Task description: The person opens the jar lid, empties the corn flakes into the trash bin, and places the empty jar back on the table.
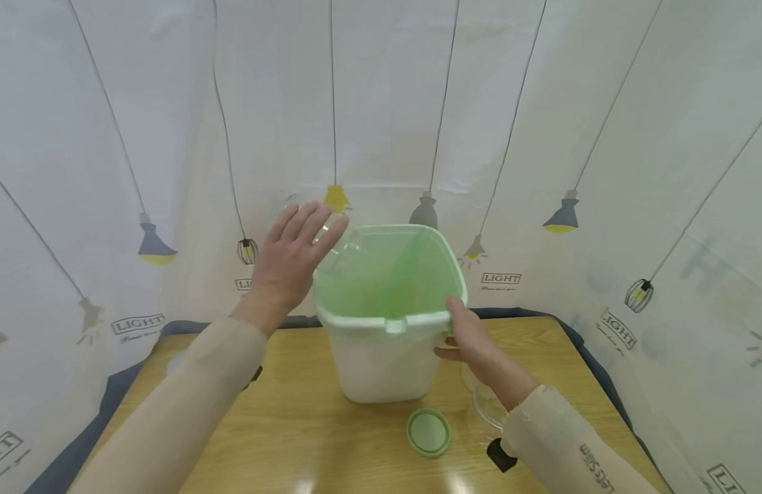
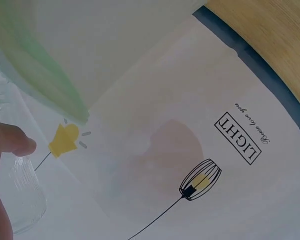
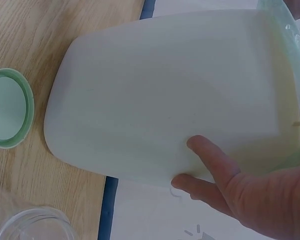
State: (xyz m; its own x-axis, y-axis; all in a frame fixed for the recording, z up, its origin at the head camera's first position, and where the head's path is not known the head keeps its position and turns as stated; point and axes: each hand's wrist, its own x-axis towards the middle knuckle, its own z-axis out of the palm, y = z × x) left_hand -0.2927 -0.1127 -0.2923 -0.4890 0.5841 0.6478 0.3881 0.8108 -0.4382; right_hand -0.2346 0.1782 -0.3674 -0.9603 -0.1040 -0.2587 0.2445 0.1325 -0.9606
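A white bin with a pale green rim and green inside stands tilted towards me on the wooden table. My left hand is raised over the bin's left rim and holds a clear jar. The jar's threaded neck points at the bin; its thumb side shows in the left wrist view, the other fingers' contact is mostly hidden. With my right hand I grip the bin's right rim, thumb on top and fingers against the outer wall. What lies inside the bin cannot be made out.
A round green lid lies in front of the bin. Beside my right forearm a clear jar lies on the wooden table. A white sheet printed with lamps hangs around the table's back and sides.
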